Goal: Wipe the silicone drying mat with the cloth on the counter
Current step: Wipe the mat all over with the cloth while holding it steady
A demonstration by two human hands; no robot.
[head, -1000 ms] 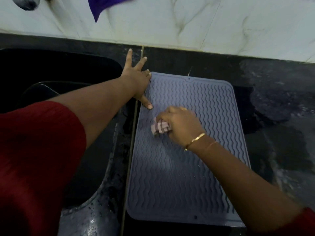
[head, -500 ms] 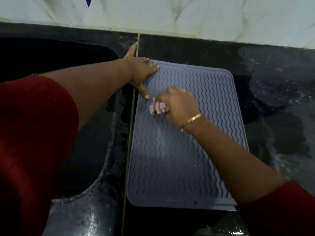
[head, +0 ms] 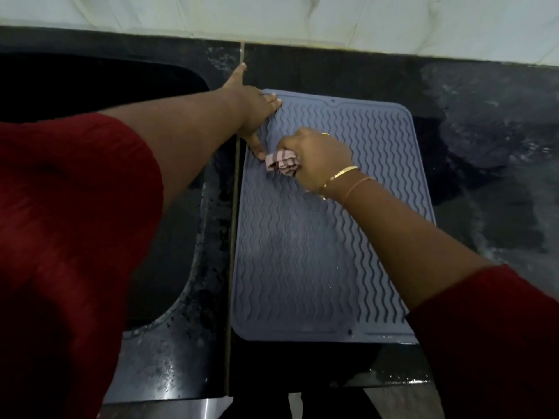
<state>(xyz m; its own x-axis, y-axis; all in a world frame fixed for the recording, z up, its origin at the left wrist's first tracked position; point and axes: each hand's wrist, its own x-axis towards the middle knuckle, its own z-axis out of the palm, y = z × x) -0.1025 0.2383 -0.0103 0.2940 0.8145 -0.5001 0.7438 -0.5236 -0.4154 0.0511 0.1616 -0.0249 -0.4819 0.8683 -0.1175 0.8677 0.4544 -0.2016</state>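
We see the grey silicone drying mat (head: 317,252) lying flat on the black counter (head: 484,140), just right of the sink (head: 208,267), its left edge running along the thin seam between the two. The mat's wavy ridges cover the whole of its surface.

Our right hand (head: 317,160) is over the far left part of the mat, its fingers curled round a bunched cloth (head: 282,166), pinkish with darker stripes. The cloth sticks out to the left of the fist and is pressed on the mat. Two thin gold bangles (head: 341,175) sit on that wrist.

Our left hand (head: 254,111) lies flat on the mat's far left corner and holds nothing. Its fingers (head: 272,101) are straight and spread on the ridges. One of them reaches out over the counter towards the pale tiled wall (head: 272,16), and the thumb points back along the mat's left edge, its tip just beside the cloth.

The sink is the only container here. Its basin is deep in shadow, and our left arm in its red sleeve (head: 75,237) covers much of it, so we cannot tell what lies inside. Its rim shows wet specks. The counter to the right of the mat carries pale wet streaks.
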